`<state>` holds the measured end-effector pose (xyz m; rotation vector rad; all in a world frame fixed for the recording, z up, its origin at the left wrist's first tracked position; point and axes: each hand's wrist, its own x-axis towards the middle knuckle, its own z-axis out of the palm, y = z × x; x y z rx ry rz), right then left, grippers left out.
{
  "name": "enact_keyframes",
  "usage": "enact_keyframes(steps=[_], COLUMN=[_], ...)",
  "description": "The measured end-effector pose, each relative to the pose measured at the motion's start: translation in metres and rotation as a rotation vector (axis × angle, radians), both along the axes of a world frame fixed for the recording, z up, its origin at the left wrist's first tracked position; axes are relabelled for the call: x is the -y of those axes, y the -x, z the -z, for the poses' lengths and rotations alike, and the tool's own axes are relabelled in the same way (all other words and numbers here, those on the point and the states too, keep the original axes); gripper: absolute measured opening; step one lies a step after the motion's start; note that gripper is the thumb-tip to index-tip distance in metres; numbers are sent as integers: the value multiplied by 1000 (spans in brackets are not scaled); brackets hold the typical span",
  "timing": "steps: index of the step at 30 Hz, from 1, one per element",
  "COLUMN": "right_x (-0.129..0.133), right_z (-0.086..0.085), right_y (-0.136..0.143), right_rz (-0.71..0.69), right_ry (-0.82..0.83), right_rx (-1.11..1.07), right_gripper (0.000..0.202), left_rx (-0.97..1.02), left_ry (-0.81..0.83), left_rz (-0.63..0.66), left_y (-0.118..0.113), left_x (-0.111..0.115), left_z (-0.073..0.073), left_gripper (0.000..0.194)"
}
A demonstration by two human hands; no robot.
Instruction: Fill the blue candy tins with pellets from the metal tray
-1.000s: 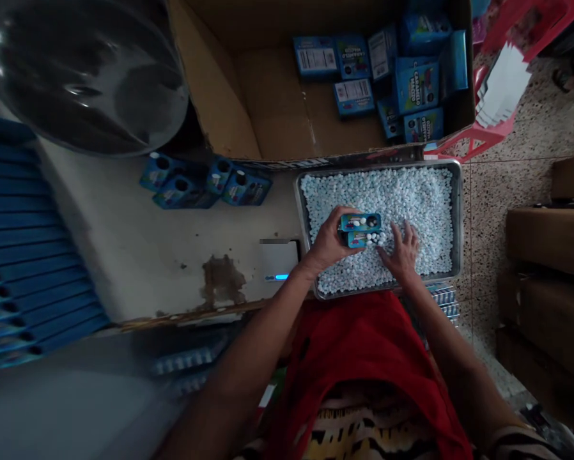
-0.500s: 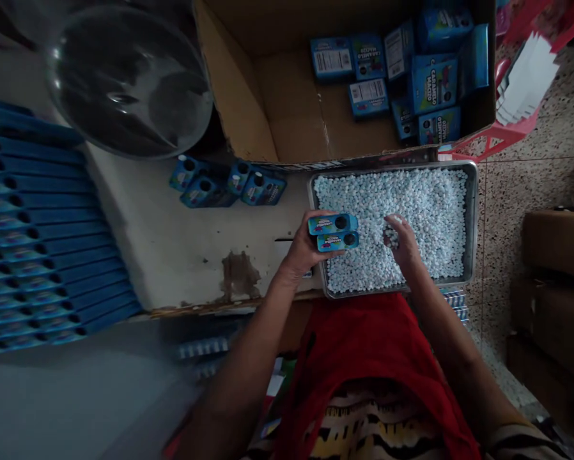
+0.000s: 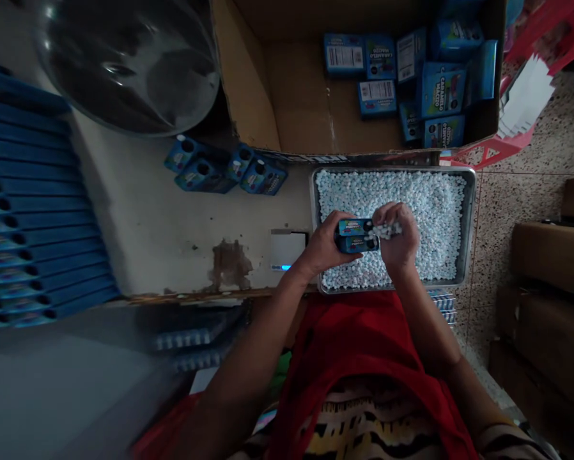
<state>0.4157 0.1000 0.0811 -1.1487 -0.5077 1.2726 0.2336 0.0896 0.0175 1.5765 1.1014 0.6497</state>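
Note:
Two small blue boxes (image 3: 355, 227) are held side by side in my left hand (image 3: 326, 246), over the left part of a metal tray (image 3: 470, 223). Each box has a round opening at its right end. My right hand (image 3: 398, 239) is closed around a heap of small white and pale blue candies (image 3: 387, 230), its fingers right against the box openings. More candies (image 3: 426, 191) fill the tray beneath both hands. Left of my left hand, a small white scale (image 3: 287, 249) with a lit blue display lies on the table.
Several blue boxes (image 3: 205, 174) stand on the table (image 3: 162, 236) beside a large dark bowl (image 3: 128, 70). A cardboard box (image 3: 301, 121) behind the tray holds more blue boxes. Stacked blue cartons (image 3: 38, 211) line the left side. Brown boxes (image 3: 550, 255) sit at the right.
My left hand has moved right with the two boxes, uncovering the scale. My right hand has come up with candies to the box openings. The view has shifted slightly.

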Motion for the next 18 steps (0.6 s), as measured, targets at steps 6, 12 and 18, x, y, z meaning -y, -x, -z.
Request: enact_keyframes(steps=[6, 12, 18], right_x=[-2, 28, 68], right_z=[38, 70, 75], right_y=[-16, -79, -112], right_rz=[93, 272, -135], right_ry=[196, 441, 512], right_rx=[-267, -219, 631], right_gripper=[48, 35, 46], left_rx=[-49, 281, 339], left_ry=[31, 91, 87], left_rz=[45, -157, -251], left_y=[4, 17, 28], left_x=[4, 5, 2], left_z=[4, 32, 32], left_gripper=[81, 96, 88])
